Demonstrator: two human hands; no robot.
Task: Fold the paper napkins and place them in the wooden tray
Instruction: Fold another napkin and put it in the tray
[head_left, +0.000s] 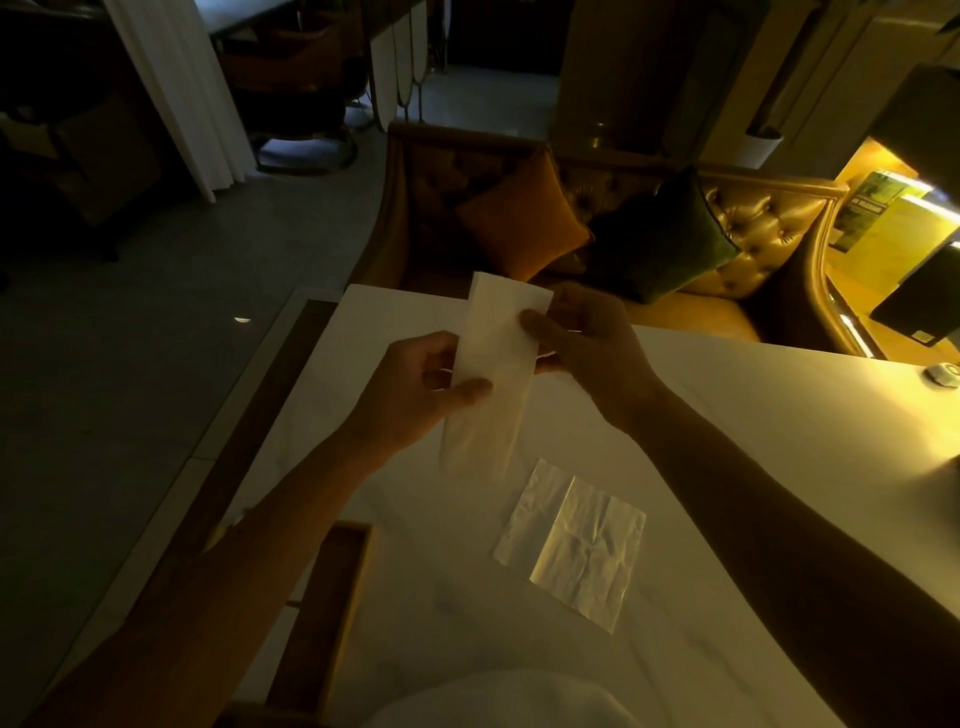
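Observation:
A long white paper napkin (496, 358), folded into a narrow strip, is held up above the white table (727, 441). My left hand (415, 395) pinches its left edge near the middle, thumb on top. My right hand (587, 343) pinches its right edge higher up. A second napkin (571, 540) lies flat and creased on the table below my hands. The wooden tray (348, 587) sits at the table's near left, partly hidden by my left forearm; its inside is in shadow.
A tufted leather sofa (753, 234) with an orange cushion (519, 218) and a dark green cushion (665, 239) stands behind the table. A small round object (941, 375) sits at the table's right edge. The floor lies to the left.

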